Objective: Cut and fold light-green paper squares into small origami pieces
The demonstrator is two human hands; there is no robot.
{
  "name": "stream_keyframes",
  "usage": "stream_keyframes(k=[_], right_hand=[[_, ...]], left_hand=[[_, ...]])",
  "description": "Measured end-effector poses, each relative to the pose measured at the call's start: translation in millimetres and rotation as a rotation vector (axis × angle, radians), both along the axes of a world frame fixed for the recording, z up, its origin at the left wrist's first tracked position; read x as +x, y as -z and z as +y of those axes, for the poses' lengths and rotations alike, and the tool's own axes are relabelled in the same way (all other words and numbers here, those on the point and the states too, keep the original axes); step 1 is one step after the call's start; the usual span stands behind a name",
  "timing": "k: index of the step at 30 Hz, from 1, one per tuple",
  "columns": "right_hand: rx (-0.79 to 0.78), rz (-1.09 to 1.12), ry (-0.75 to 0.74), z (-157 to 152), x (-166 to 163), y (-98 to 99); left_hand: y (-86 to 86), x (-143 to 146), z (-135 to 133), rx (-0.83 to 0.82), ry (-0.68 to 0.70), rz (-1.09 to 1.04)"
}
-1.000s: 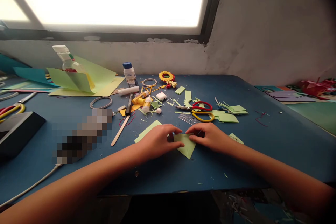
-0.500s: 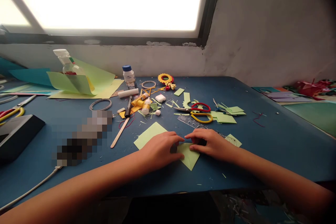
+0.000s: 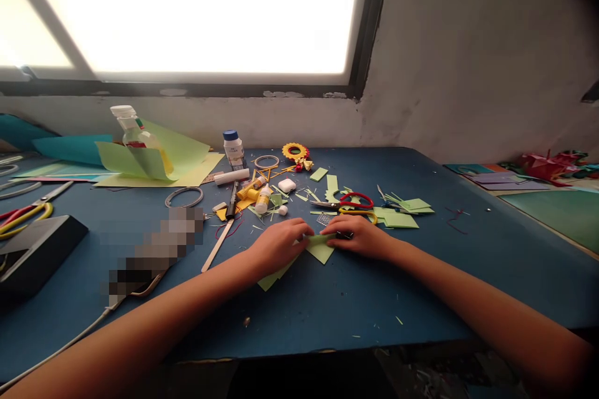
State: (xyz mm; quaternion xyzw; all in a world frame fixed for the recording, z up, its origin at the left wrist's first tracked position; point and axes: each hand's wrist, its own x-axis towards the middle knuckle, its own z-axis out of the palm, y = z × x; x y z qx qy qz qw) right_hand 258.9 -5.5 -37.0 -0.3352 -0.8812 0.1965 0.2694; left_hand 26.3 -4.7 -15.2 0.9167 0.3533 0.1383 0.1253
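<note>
A small folded piece of light green paper [image 3: 321, 252] lies between my hands near the middle of the table, its pointed corner toward me. My left hand [image 3: 282, 242] is closed on its left side, thumb and fingers together at the upper edge. From the right, my right hand [image 3: 361, 238] pinches the other end of that edge. Another green paper [image 3: 274, 277] sticks out from beneath my left hand and wrist. Just beyond my right hand are red-and-yellow scissors [image 3: 358, 201] and part of a clear ruler [image 3: 324, 219], mostly covered by the hand.
Green paper pieces [image 3: 397, 218] and scraps lie behind my right hand. Beyond my left hand are a glue bottle [image 3: 262, 199], a black marker [image 3: 233, 201], a wooden stick [image 3: 217, 247] and a blue-capped bottle [image 3: 233, 149]. A cable [image 3: 70, 341] and a black box [image 3: 44, 255] occupy the left.
Both hands have moved away from me with the folded paper, toward the ruler. The other green paper, earlier beyond my left hand, now shows on the near side of the wrist. The view has tilted slightly up.
</note>
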Motion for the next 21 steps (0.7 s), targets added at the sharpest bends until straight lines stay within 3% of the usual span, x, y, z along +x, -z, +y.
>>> stream_keyframes(k=[4,11,21], right_hand=[[0.161,-0.084,-0.066,-9,3,2.3],[0.345,-0.287,-0.034,-26,-1,-4.9],[0.397,-0.296,-0.017,-27,-2,-0.2]], left_hand=[[0.1,-2,-9,0.165,0.107,0.102],[7.1,-4,-6,0.419,0.233,0.23],[9.6,-3,-7,0.412,0.285,0.211]])
